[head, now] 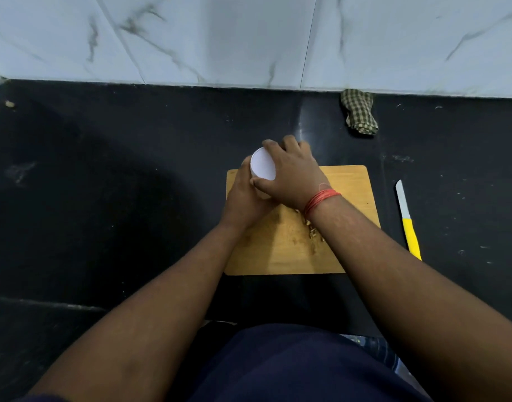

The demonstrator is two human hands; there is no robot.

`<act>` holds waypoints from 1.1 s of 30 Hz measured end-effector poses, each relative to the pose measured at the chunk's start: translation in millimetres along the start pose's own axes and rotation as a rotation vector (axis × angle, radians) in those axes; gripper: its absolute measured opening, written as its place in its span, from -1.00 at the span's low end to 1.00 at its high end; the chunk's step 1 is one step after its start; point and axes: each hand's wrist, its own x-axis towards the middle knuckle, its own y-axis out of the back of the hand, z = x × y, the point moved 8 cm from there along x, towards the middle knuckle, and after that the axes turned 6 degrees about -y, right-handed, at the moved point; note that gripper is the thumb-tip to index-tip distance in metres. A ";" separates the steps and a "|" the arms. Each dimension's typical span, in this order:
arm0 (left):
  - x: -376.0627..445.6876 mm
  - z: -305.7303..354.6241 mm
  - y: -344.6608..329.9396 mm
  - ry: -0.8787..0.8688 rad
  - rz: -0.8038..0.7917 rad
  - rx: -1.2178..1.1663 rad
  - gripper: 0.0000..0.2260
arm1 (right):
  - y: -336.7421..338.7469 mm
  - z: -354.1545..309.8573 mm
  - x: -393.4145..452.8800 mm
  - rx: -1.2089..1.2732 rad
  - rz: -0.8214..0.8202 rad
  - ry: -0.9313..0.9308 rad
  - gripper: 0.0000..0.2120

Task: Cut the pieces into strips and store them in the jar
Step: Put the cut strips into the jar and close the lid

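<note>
Black countertop point(104, 198): fills the view; its near edge is hidden behind the person's torso.
Wooden cutting board point(347, 192): centre, partly covered by both forearms.
Right hand point(292, 172): fingers curled over the white lid point(262, 163), gripping it; red thread on the wrist.
Left hand point(243, 198): wrapped round the jar below the lid; jar body hidden, at the board's 11 o'clock corner.
Knife point(408, 224): yellow handle, off the board at 3 o'clock, tip end partly behind the right forearm.
Checked cloth point(359, 111): 1 o'clock, against the wall.
Strips point(312, 232): small scraps on the board, mostly hidden by the right wrist.
</note>
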 end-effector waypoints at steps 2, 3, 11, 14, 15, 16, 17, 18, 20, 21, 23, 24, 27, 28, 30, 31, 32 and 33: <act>1.2 0.2 3.1 -0.012 -0.008 0.035 -0.12 | 1.8 -3.2 -0.7 -0.037 -0.016 0.020 -0.26; 1.9 -1.2 4.2 -0.017 -0.014 0.051 -0.13 | 2.5 -4.2 -0.7 -0.047 -0.024 0.023 -0.26; 8.6 -1.0 6.9 -0.064 -0.068 0.118 -0.25 | 8.2 -14.8 -2.6 -0.103 -0.137 0.073 -0.35; 13.3 -6.8 2.3 -0.070 -0.188 0.233 -0.26 | 12.8 -33.6 -7.8 -0.172 -0.244 0.209 -0.46; 14.2 -8.7 0.9 -0.067 -0.212 0.260 -0.26 | 13.7 -39.2 -9.8 -0.164 -0.291 0.245 -0.48; 15.1 -8.3 -1.0 -0.087 -0.229 0.272 -0.25 | 15.6 -42.6 -10.3 -0.141 -0.323 0.260 -0.48; 14.9 -6.2 -0.9 -0.098 -0.227 0.254 -0.24 | 19.3 -44.1 -8.3 -0.122 -0.314 0.255 -0.46; 14.3 -5.7 0.6 -0.079 -0.211 0.195 -0.23 | 23.3 -42.5 -4.6 -0.123 -0.270 0.226 -0.44; 12.7 -5.6 4.0 -0.056 -0.179 0.112 -0.18 | 28.6 -31.6 2.1 -0.224 -0.180 0.114 -0.40; 12.3 -6.1 4.4 -0.051 -0.175 0.099 -0.17 | 26.5 -24.8 4.0 -0.304 -0.181 0.066 -0.36; 11.8 -8.5 3.8 -0.037 -0.178 0.055 -0.13 | 17.4 -22.0 3.5 -0.352 -0.239 0.076 -0.35; 11.7 -7.6 3.7 -0.042 -0.181 0.048 -0.12 | 14.7 -26.3 3.1 -0.302 -0.267 0.135 -0.35; 11.4 -9.1 2.1 -0.042 -0.199 0.057 -0.07 | 22.4 -38.5 3.8 -0.058 -0.286 0.259 -0.33; 10.8 -9.9 2.0 -0.037 -0.203 0.055 -0.07 | 27.0 -36.3 6.8 -0.058 -0.241 0.243 -0.33; 9.1 -11.6 2.4 -0.022 -0.202 0.028 -0.07 | 29.1 -26.0 9.9 -0.216 -0.193 0.162 -0.31; 8.8 -13.1 1.9 -0.014 -0.205 0.004 -0.08 | 25.6 -21.8 9.8 -0.318 -0.206 0.145 -0.29; 8.8 -14.9 1.4 -0.010 -0.206 -0.013 -0.08 | 21.7 -20.4 8.9 -0.371 -0.225 0.146 -0.28; 8.6 -16.3 1.0 -0.009 -0.207 -0.009 -0.07 | 19.1 -21.1 7.9 -0.371 -0.235 0.159 -0.29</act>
